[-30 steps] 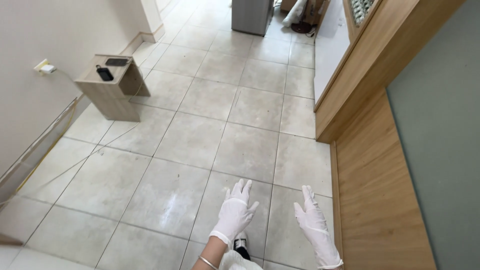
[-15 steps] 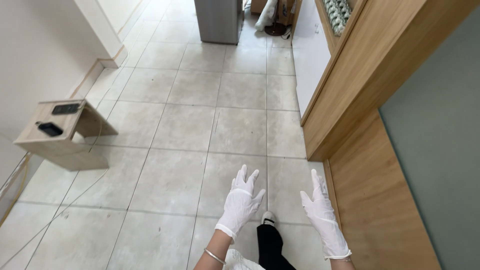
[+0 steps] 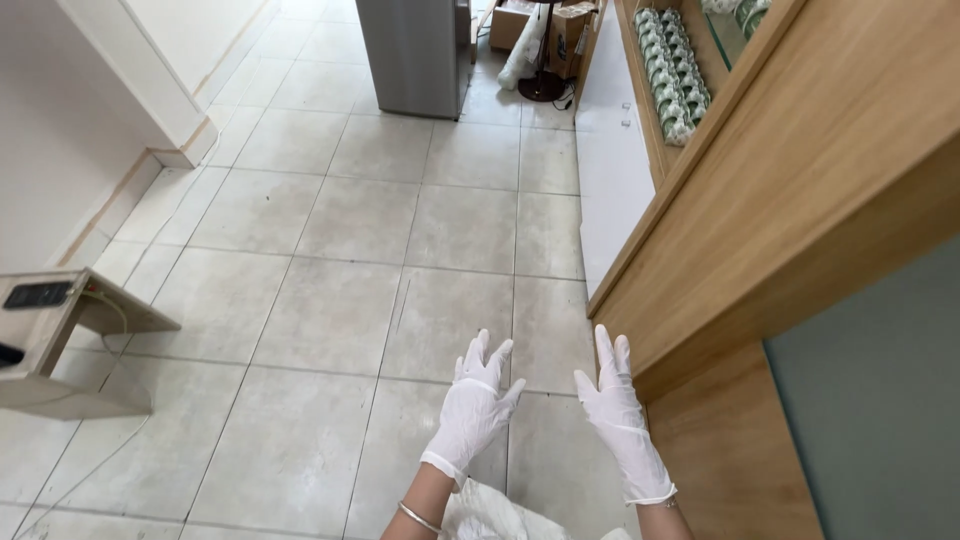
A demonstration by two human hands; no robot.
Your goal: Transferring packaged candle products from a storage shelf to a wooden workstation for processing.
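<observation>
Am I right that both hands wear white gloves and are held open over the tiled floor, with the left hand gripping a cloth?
Not quite: in the head view the left hand grips nothing. Like the right hand, it wears a white glove and is held open, fingers spread, over the tiled floor.

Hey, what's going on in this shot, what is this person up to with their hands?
A person looks down at a tiled floor with both hands out in front, in white gloves. The left hand and the right hand are open with fingers spread, holding nothing and touching nothing. The right hand is close to a wooden cabinet. A small wooden side table stands at the left with a dark remote-like item on it, and a grey appliance stands further along the floor.
</observation>
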